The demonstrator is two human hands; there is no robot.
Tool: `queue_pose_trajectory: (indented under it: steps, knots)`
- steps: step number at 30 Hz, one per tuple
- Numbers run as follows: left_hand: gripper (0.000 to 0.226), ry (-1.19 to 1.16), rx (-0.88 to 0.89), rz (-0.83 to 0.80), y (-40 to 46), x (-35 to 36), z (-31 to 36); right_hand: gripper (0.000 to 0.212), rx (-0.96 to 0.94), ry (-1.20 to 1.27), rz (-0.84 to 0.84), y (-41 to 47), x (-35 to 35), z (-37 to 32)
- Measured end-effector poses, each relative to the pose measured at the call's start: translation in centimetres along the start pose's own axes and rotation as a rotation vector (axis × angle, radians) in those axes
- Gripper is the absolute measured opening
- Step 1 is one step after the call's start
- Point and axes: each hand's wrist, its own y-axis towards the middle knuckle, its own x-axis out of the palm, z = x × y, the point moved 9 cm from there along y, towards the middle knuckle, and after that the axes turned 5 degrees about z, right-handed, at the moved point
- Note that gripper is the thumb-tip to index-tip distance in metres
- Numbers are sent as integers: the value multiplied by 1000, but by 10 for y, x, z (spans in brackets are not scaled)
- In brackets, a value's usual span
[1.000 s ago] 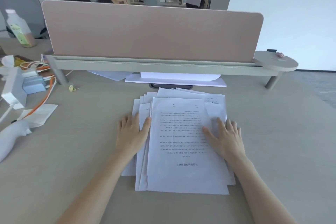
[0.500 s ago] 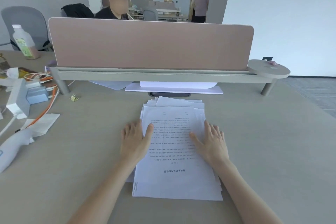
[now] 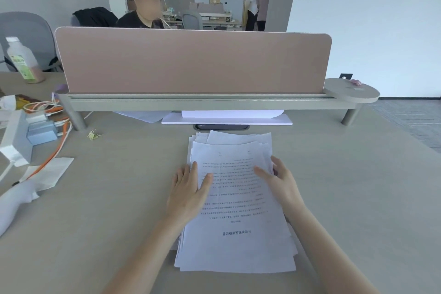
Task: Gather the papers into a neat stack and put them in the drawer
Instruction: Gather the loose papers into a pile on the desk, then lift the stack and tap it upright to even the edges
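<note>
Both hands have drawn closer together since a second ago, and the papers (image 3: 235,210) between them now sit in a tighter pile, less fanned at the left than before. They lie on the pale surface (image 3: 358,198), in the middle, just in front of the person, printed side up with the text facing away. Sheet edges are not flush: several corners stick out at the far end and layered edges show along the left side and the near corners.

Behind the pile a pink divider panel (image 3: 193,61) stands on a grey raised shelf (image 3: 191,101) that ends in a round disc at the right. Under the shelf lies a white board with another sheet on it. Orange cables (image 3: 56,148) and white and blue boxes crowd the left edge, and a bottle (image 3: 22,59) stands far left.

The left hand (image 3: 187,194) lies flat and spread, palm down on the pile's left edge, thumb on the top sheet. The right hand (image 3: 282,185) is open too, thumb over the top sheet and fingers curled at the right edge; whether it grips the sheets cannot be told.
</note>
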Motion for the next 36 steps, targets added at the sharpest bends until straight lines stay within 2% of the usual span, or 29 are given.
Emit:
queue_pose_trajectory:
  steps: [4,6,10,14,19,21,23,25,26,29,32,36]
  knots:
    - [69,32,34,37,-3,-5,6,58,156,260,-32,5,-1,7]
    - [69,41,47,48,-5,-5,8,31,166,254,-47,4,2,1]
    - [73,-13,19,36,-4,-4,2,15,137,124,-149,8,16,-7]
    - [75,-139,-52,17,-3,-6,-5,34,45,-20,-230,5,28,-18]
    - [84,-222,-58,84,5,-16,-15,44,43,229,-263,5,26,-18]
    - [86,-499,-196,45,4,-24,-19,45,55,316,-266,3,21,-24]
    - [84,-893,-324,-26,3,-31,-19,43,49,364,-264,-1,15,-34]
    - [46,-1115,-352,-171,-2,-41,-1,42,22,394,-255,-6,8,-48]
    - [33,-1123,-351,-215,-7,-47,7,41,3,402,-249,-8,4,-55]
    - [28,-1098,-222,-205,-10,-74,32,39,-96,390,-225,-14,-5,-79]
    - [21,-986,-75,-2,-4,-108,51,40,-215,340,-163,-20,-13,-106]
    - [17,-915,25,230,-4,-148,78,35,-363,248,-94,-28,-18,-142]
